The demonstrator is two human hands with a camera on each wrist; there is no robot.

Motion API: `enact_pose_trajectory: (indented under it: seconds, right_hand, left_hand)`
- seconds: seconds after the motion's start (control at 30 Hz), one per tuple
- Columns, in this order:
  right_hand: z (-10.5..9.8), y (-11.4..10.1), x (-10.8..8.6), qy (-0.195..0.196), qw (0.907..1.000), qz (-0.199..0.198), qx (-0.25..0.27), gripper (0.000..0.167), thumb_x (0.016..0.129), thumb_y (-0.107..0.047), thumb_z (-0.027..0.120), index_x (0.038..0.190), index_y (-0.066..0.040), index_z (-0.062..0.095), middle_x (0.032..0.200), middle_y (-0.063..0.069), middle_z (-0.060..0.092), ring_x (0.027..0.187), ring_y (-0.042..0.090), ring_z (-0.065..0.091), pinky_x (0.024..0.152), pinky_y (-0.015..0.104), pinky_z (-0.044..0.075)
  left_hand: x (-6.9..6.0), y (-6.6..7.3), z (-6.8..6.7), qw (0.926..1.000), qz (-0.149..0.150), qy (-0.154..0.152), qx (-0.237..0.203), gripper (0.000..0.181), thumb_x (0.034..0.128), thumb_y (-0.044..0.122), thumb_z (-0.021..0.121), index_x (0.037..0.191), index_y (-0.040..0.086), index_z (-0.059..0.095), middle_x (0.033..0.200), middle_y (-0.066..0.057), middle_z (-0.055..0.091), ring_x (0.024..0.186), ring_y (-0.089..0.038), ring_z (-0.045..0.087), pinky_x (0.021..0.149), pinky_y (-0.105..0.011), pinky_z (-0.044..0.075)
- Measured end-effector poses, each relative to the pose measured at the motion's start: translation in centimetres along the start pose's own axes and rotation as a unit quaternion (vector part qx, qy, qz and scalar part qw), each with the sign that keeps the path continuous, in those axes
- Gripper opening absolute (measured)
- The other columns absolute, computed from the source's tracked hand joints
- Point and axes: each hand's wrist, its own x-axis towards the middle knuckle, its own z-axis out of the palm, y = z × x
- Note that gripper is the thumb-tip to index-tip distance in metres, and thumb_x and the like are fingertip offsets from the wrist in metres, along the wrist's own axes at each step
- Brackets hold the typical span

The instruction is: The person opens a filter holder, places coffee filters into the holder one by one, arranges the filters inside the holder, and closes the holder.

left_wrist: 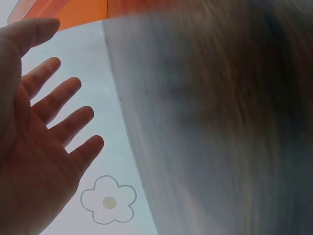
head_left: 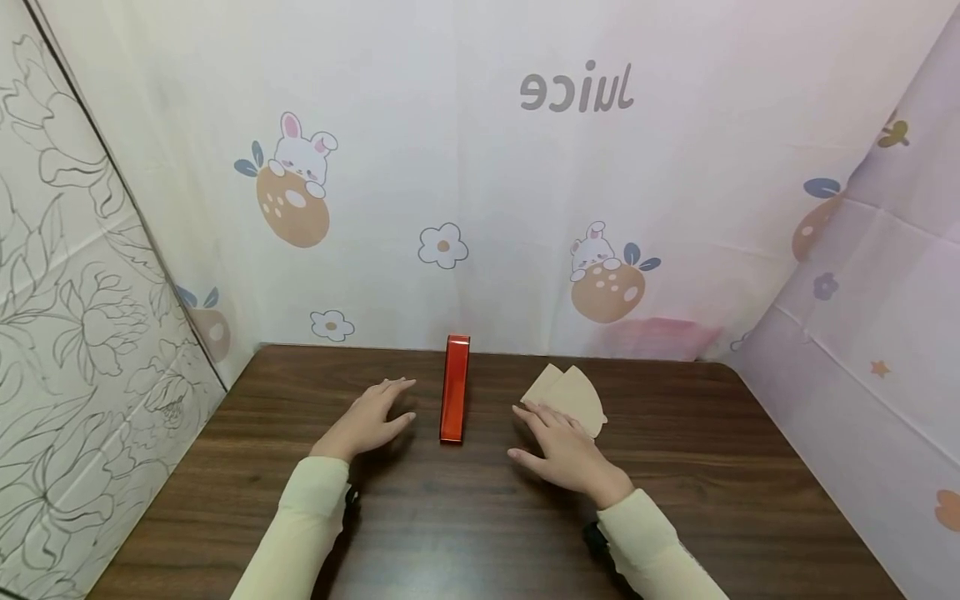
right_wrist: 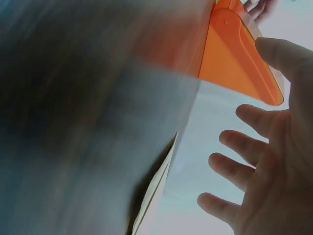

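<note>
An orange-red holder (head_left: 454, 390), long and narrow from above, stands on the dark wooden table between the two hands. To its left is the left hand (head_left: 365, 419), fingers spread and holding nothing. On the other side the right hand (head_left: 564, 454) is also spread and empty, its fingertips overlapping cream paper pieces (head_left: 576, 398) in the head view. The right wrist view shows the papers (right_wrist: 155, 196) lying near the table surface, apart from the fingers, and the holder's sloping orange side (right_wrist: 234, 58). In the left wrist view the left hand (left_wrist: 44, 112) has separated fingers.
The brown table (head_left: 465, 525) has its back edge against a pale curtain (head_left: 487, 183) printed with rabbits, fruit and flowers. A white floral panel (head_left: 82, 333) stands at the left, and another printed curtain (head_left: 870, 333) hangs at the right.
</note>
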Motion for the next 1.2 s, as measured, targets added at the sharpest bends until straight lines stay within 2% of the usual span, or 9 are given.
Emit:
enact_pose_trajectory:
  seconds: [0.23, 0.47, 0.67, 1.0, 1.2]
  right_hand:
    - [0.4, -0.9, 0.7, -0.018, 0.9997, -0.006, 0.018, 0.068, 0.096, -0.049, 0.064, 0.149, -0.009, 0.047, 0.153, 0.016, 0.042, 0.139, 0.039, 0.039, 0.108, 0.063, 0.032]
    - [0.6, -1.6, 1.4, -0.024, 0.9994, 0.000, 0.024, 0.068, 0.097, -0.047, 0.063, 0.150, -0.009, 0.045, 0.153, 0.017, 0.042, 0.140, 0.038, 0.039, 0.106, 0.063, 0.034]
    - [0.8, -2.1, 1.8, -0.033, 0.9992, 0.003, 0.024, 0.068, 0.097, -0.048, 0.062, 0.151, -0.010, 0.044, 0.153, 0.016, 0.043, 0.138, 0.037, 0.041, 0.106, 0.062, 0.035]
    - [1.5, -3.1, 2.8, -0.038, 0.9986, -0.002, 0.037, 0.067, 0.098, -0.046, 0.061, 0.150, -0.008, 0.045, 0.151, 0.017, 0.045, 0.137, 0.039, 0.043, 0.106, 0.061, 0.035]
    - [1.9, -3.8, 3.4, -0.036, 0.9982, -0.005, 0.047, 0.067, 0.098, -0.046, 0.061, 0.150, -0.006, 0.044, 0.150, 0.018, 0.045, 0.135, 0.039, 0.045, 0.106, 0.061, 0.037]
  left_hand:
    - [1.0, 0.1, 0.2, 0.9996, 0.008, 0.000, -0.028, 0.057, 0.0990, 0.025, 0.063, 0.149, 0.006, 0.044, 0.151, -0.020, 0.044, 0.141, -0.046, 0.033, 0.112, -0.061, 0.028]
    - [2.1, 0.1, 0.2, 0.9984, 0.017, -0.003, -0.055, 0.054, 0.0993, 0.020, 0.062, 0.148, 0.004, 0.045, 0.149, -0.018, 0.046, 0.139, -0.037, 0.040, 0.112, -0.055, 0.032]
    - [2.7, 0.1, 0.3, 0.9956, 0.001, 0.000, -0.094, 0.050, 0.1006, 0.017, 0.060, 0.147, 0.006, 0.046, 0.148, -0.013, 0.049, 0.138, -0.033, 0.042, 0.112, -0.054, 0.033]
    - [3.9, 0.3, 0.8, 0.9880, -0.020, -0.009, -0.152, 0.051, 0.0995, 0.019, 0.062, 0.147, 0.007, 0.047, 0.148, -0.013, 0.049, 0.136, -0.036, 0.045, 0.109, -0.056, 0.036]
    - [4.7, 0.1, 1.3, 0.9834, -0.032, 0.002, -0.179, 0.047, 0.1003, 0.016, 0.061, 0.145, 0.009, 0.050, 0.146, -0.012, 0.051, 0.131, -0.035, 0.050, 0.106, -0.054, 0.041]
